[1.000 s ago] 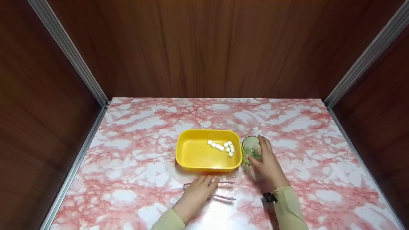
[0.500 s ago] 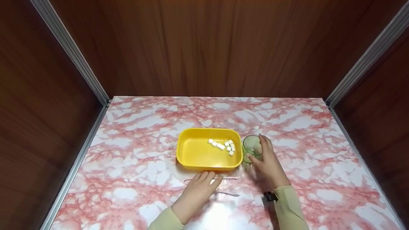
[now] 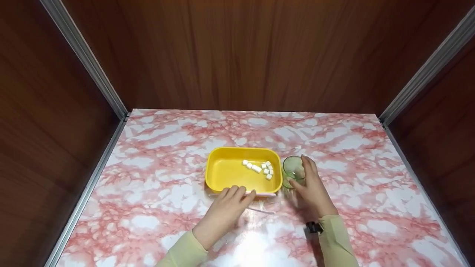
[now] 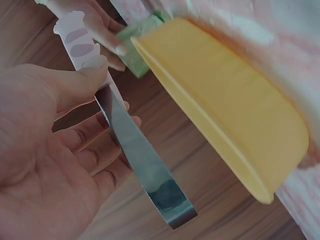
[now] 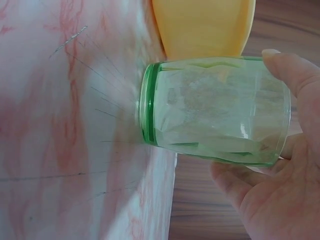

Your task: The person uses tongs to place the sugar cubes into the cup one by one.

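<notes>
Tongs (image 4: 139, 146) nearer yellow container (image 3: 226, 174)

Blocked just ahead of the left hand (image 3: 225, 208) and its pink-handled silver metal tongs (image 4: 142, 150) by the yellow rectangular plastic box (image 3: 227, 173); passable from above, down inside, left of the small white cubes (image 3: 256, 168). Tight left of the right hand (image 3: 314, 190), between box and gripped translucent green glass tumbler (image 5: 215, 110). Free outward of both grips across the red-and-white marbled tabletop (image 3: 148, 178).
</notes>
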Available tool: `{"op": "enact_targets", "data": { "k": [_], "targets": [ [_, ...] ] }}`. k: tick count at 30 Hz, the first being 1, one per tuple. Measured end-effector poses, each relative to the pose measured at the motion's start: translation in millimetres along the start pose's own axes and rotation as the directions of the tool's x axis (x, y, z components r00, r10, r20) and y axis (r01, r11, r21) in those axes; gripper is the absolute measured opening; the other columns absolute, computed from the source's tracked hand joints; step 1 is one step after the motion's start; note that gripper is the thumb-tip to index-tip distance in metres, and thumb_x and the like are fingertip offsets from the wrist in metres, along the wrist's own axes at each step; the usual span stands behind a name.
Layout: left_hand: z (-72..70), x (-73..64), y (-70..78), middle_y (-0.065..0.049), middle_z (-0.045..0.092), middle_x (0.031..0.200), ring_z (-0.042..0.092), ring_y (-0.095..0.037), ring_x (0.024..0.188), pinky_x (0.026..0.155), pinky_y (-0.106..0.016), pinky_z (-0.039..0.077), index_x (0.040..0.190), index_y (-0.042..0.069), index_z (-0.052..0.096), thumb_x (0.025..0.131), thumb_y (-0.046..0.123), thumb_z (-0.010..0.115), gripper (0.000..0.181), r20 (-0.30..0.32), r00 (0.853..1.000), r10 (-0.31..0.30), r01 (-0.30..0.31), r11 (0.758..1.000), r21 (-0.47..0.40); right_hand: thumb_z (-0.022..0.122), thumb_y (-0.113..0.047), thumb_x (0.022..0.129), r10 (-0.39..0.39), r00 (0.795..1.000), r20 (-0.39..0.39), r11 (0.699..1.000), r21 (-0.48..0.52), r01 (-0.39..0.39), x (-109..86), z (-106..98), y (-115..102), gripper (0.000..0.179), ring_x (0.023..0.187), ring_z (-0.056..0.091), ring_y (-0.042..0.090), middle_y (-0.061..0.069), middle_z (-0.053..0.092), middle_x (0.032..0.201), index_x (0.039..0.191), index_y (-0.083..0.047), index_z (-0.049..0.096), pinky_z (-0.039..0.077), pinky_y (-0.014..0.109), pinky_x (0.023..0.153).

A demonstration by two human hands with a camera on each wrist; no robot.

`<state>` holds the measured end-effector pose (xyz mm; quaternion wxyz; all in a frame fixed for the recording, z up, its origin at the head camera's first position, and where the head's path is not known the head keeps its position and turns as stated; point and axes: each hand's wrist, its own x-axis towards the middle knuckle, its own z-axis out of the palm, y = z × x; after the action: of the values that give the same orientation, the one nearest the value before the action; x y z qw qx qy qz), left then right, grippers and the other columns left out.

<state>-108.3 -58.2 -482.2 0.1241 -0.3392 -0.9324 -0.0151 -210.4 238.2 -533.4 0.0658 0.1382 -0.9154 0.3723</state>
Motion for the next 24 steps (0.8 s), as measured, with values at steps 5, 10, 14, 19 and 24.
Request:
{"op": "enact_targets", "data": {
  "k": [5,10,14,19,24],
  "targets": [
    [-4.1,2.9,-11.7,-0.006,0.047,0.118,0.045,-0.022,0.105,0.091,-0.035,0.041,0.140,0.016,0.045,0.073,-0.007,0.074,0.077,-0.019,0.999,-0.036,0.037,0.999,0.024,0.070,-0.027,0.087,0.001,1.000,0.000,1.000,0.031,-0.001,0.2,0.4,2.0,0.085,0.131,0.035,0.039,0.016,0.017,0.154,0.152,-0.009,0.018,0.034,0.053,0.102],
    [-5.9,5.4,-22.5,-0.007,0.047,0.118,0.046,-0.024,0.106,0.091,-0.037,0.042,0.139,0.016,0.046,0.075,-0.005,0.074,0.073,-0.037,0.998,-0.059,0.060,0.998,0.036,0.071,-0.027,0.087,0.011,1.000,-0.002,0.999,0.049,-0.011,0.0,0.5,2.6,0.086,0.128,0.038,0.040,0.014,0.016,0.154,0.152,-0.011,0.017,0.036,0.053,0.100],
    [-6.5,8.2,-33.2,-0.009,0.048,0.118,0.046,-0.026,0.105,0.090,-0.038,0.042,0.139,0.014,0.046,0.074,-0.004,0.075,0.074,-0.051,0.996,-0.077,0.078,0.997,0.019,0.070,-0.028,0.088,0.007,1.000,0.005,0.999,0.054,-0.007,-0.7,0.2,1.4,0.086,0.129,0.036,0.040,0.015,0.015,0.154,0.153,-0.012,0.015,0.036,0.054,0.100],
    [-7.3,14.3,-46.2,-0.008,0.048,0.116,0.047,-0.025,0.102,0.088,-0.038,0.042,0.140,0.013,0.045,0.071,-0.007,0.076,0.078,-0.047,0.994,-0.100,0.100,0.995,-0.007,0.070,-0.026,0.088,0.004,1.000,0.002,0.999,0.051,-0.004,-1.7,0.7,0.9,0.087,0.131,0.035,0.038,0.014,0.015,0.154,0.153,-0.013,0.015,0.035,0.053,0.101],
    [-6.6,22.6,-55.3,-0.007,0.048,0.114,0.048,-0.024,0.101,0.088,-0.038,0.042,0.139,0.014,0.048,0.078,-0.009,0.071,0.070,-0.052,0.993,-0.107,0.108,0.994,0.018,0.070,-0.027,0.088,0.008,1.000,0.000,0.999,0.047,-0.008,-1.5,0.8,1.6,0.087,0.132,0.035,0.038,0.015,0.015,0.154,0.153,-0.013,0.014,0.035,0.053,0.101]
  ]
}}
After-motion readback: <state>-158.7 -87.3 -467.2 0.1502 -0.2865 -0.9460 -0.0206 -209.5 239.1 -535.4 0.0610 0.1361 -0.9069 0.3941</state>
